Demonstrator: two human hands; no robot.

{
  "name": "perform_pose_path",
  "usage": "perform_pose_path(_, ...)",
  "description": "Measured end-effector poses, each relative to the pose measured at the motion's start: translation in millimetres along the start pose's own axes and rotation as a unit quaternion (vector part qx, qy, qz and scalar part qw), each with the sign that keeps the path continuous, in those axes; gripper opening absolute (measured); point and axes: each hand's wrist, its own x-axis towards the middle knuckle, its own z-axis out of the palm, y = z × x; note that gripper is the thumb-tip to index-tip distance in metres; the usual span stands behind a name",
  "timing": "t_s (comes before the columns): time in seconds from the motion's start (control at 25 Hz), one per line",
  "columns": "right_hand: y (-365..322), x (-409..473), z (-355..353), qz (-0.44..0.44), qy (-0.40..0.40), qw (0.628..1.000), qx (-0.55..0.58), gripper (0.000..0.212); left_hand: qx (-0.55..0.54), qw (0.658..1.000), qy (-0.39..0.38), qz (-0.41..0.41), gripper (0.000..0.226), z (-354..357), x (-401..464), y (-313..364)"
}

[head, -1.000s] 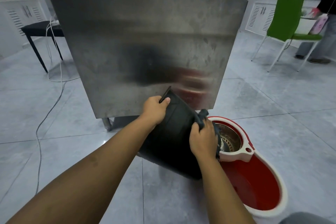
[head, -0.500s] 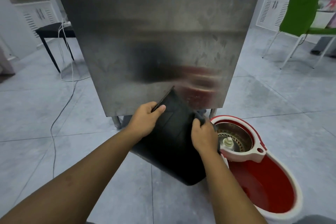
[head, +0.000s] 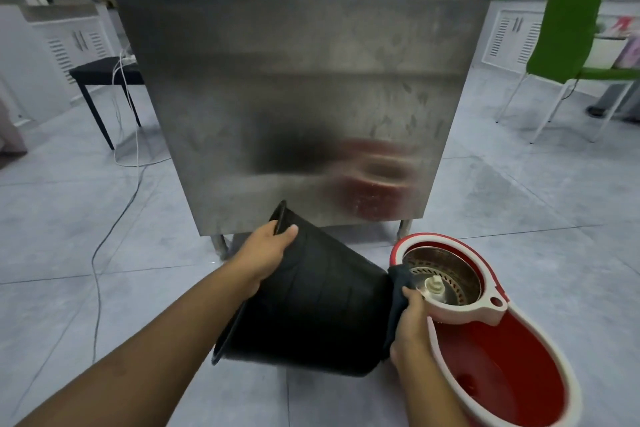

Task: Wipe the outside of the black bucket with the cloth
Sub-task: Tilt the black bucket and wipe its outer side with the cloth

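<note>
The black bucket [head: 311,308] lies tipped on its side on the grey tiled floor [head: 104,270], mouth to the left and base to the right, just in front of the steel cabinet [head: 294,80]. The left hand [head: 266,253] is closed over the far part of its rim, while the right hand [head: 410,326] grips a dark cloth [head: 398,291] pressed, as far as can be seen, against the bucket's base end. Just right of the bucket stands a red and white mop bucket [head: 502,340] with a metal spinner basket [head: 446,274]; farther off are a green chair [head: 575,38] at right and a black stool [head: 104,76] at left.
</note>
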Motion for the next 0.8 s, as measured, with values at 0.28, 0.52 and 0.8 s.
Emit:
perform_pose_path(0.28, 9, 22, -4, -0.076, -0.005, 0.991, 0.107, 0.04, -0.034, 0.982, -0.184, 0.015, 0.066, -23, 3, 6)
perform_pose_path(0.52, 42, 5, 10, -0.234, -0.023, 0.964, -0.126, 0.067, 0.014, 0.99, 0.136, 0.043, 0.061, 14, 22, -10)
perform_pose_path(0.8, 48, -60, 51, -0.553, -0.15, 0.689, -0.444, 0.077, 0.02, 0.996, 0.046, 0.078, 0.041, 26, 7, 0)
